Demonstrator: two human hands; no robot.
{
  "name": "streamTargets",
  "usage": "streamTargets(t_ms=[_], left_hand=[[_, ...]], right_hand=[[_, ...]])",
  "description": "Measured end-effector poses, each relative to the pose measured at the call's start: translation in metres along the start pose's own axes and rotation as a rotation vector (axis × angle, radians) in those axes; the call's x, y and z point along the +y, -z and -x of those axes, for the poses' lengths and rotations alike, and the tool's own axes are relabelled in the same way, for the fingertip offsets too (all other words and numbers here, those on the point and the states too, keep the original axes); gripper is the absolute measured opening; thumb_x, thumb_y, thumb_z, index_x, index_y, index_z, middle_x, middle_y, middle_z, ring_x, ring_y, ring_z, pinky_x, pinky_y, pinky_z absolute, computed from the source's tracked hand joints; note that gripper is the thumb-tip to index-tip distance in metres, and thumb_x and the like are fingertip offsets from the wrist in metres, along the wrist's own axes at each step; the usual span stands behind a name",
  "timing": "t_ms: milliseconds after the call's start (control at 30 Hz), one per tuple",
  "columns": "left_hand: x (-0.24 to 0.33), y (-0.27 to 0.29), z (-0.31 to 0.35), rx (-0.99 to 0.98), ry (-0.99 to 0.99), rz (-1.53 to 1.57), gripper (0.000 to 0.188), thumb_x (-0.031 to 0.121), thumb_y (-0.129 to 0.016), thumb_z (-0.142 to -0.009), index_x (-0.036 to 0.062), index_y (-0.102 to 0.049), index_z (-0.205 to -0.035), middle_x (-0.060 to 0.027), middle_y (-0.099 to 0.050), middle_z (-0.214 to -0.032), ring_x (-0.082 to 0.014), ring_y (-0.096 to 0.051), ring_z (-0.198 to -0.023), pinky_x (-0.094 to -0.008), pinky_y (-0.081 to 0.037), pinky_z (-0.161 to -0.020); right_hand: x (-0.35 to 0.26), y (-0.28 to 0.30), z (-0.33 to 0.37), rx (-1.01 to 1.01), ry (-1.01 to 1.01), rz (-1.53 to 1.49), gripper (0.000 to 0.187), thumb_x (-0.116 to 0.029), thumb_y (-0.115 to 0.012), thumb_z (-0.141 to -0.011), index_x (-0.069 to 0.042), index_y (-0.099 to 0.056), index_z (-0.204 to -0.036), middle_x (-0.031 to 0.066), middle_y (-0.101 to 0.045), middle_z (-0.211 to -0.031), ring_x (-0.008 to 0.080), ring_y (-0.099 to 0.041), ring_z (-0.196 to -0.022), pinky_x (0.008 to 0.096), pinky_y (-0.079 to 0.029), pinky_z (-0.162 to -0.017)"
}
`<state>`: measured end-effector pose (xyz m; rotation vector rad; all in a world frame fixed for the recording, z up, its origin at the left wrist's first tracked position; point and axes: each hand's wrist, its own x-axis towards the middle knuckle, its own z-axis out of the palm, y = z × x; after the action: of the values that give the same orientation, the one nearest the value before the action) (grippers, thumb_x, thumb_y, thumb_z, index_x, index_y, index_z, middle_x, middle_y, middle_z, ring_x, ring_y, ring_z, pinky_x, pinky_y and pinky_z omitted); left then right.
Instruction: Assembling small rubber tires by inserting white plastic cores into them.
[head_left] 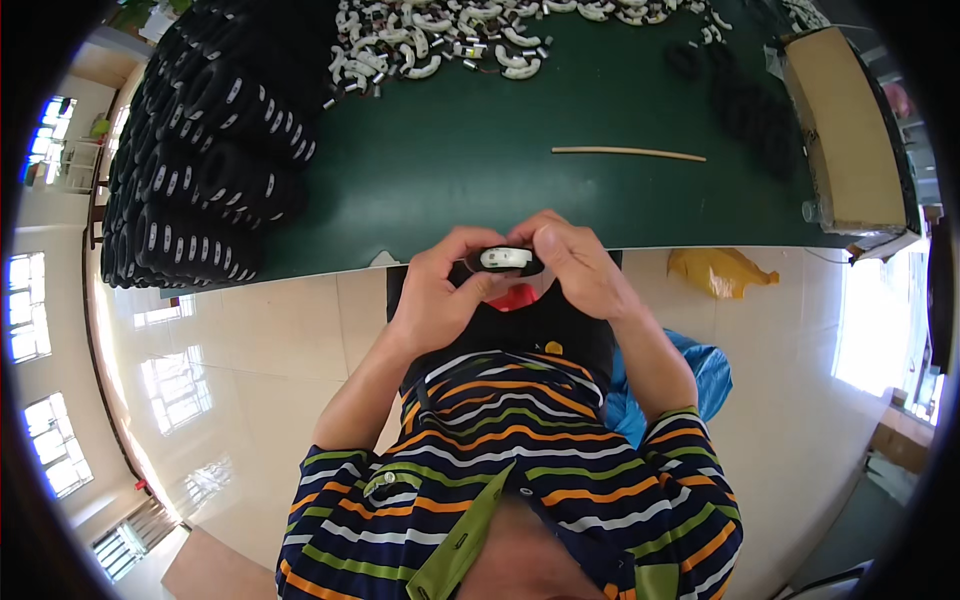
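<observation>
Pale, glossy floor tiles [280, 345] catch bright window light around a smooth green tabletop [450, 165], whose near edge runs just beyond the grip. Held at that edge is a dark rounded piece [537, 267], with a white insert [507, 258] facing up from it. The insert is a short, smooth, slightly arched oblong with rounded ends and small dark marks on its face; the dark material frames it, and the fingers hide much of the rest. The left hand [440, 295] pinches one end between thumb and curled fingers; the right hand [585, 270] grips the other, thumb over the top. Just below the grip shows something shiny and red [514, 297], its kind unclear.

To the left of the grip, matte black bands [225, 105] are stacked in thick rows, with white patches along their sides. Well beyond it lies a loose heap of white curved modules [425, 68] with small silvery cylinders among them. Beyond and right of the grip are a slim, straight wooden stick [628, 153] and, farther right, a tan cardboard box [850, 130]. Below the table on that side lie a crumpled yellow bag [720, 270] and creased blue plastic sheeting [708, 372].
</observation>
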<state>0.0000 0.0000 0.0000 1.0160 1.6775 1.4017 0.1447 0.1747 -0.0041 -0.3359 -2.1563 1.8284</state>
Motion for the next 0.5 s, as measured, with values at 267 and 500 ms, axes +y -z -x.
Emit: streamTargets(t_ms=[267,500], left_hand=[[-0.025,-0.028,0.052,-0.115,0.058,0.152,0.035,0.0,-0.068,-0.092,0.0016,-0.062,-0.126,-0.0082,-0.069,-0.109,-0.0144,-0.065,-0.101,-0.0297,-0.051,-0.092],[-0.033,-0.038,0.085,-0.199,0.299,0.084,0.02,0.002,-0.062,-0.1,-0.0017,-0.064,-0.12,-0.0137,-0.069,-0.105,-0.0192,-0.074,-0.097,-0.0305,-0.058,-0.088]], right_hand=[[0.019,-0.026,0.044,-0.226,-0.361,-0.382,0.037,-0.035,-0.056,-0.109,-0.001,-0.057,-0.122,0.0014,-0.062,-0.088,0.0053,-0.054,-0.068,0.022,-0.043,-0.063],[0.056,-0.058,0.08,-0.273,-0.472,-0.559,0.041,-0.033,-0.038,-0.115,0.001,-0.058,-0.127,0.0043,-0.062,-0.103,0.009,-0.058,-0.09,0.0254,-0.05,-0.083]])
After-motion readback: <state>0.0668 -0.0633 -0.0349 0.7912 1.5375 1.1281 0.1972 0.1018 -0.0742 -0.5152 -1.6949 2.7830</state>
